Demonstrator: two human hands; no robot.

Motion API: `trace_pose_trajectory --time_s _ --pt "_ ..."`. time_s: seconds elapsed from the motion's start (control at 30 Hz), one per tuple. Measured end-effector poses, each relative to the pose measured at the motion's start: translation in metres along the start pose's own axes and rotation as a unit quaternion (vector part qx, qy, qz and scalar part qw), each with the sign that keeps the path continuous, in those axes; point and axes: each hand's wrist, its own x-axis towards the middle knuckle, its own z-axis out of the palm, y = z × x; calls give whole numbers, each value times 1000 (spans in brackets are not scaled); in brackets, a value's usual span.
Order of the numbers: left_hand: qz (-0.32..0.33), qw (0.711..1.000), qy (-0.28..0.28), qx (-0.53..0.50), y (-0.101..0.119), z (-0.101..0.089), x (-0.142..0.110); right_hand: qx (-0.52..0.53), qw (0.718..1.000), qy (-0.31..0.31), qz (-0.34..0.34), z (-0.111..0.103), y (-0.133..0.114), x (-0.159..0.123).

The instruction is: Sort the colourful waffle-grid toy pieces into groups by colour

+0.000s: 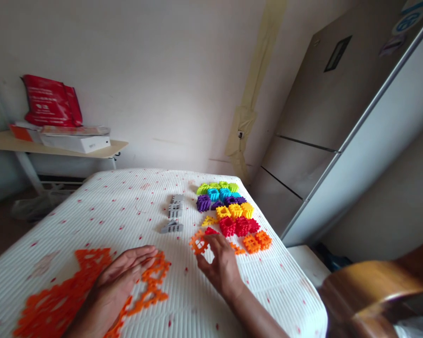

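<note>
My right hand (pixel 221 265) pinches an orange interlocking tile (pixel 194 244) between thumb and fingers, just above the table. The tile has notched edges and an opening in its middle. My left hand (pixel 121 277) is over the loose orange tiles (pixel 61 295), its fingers stretched out side by side. More orange tiles (pixel 158 277) lie flat beside its fingertips; the hand hides part of this spread. Past my right hand stand stacks of orange tiles (pixel 257 241), red tiles (pixel 234 226) and yellow tiles (pixel 235 211).
Farther back are purple tiles (pixel 203 203), blue tiles (pixel 213 193) and green tiles (pixel 215 187). Grey tiles (pixel 175 206) stand left of them on the white-covered table (pixel 127 202). A chair (pixel 366 286) and a refrigerator (pixel 306 122) are at the right; a side table (pixel 113 149) is at the left.
</note>
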Motion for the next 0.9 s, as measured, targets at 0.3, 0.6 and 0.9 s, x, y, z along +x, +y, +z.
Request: trace_pose_trajectory --time_s 0.3,0.6,0.9 --pt "-15 1000 8 3 1 3 -2 -240 965 23 101 -55 89 -32" --pt "-10 1000 5 1 -5 -5 4 -310 942 -10 127 -58 96 -31" --pt "-24 1000 11 -12 -7 -8 3 -339 930 -3 144 -52 99 -34"
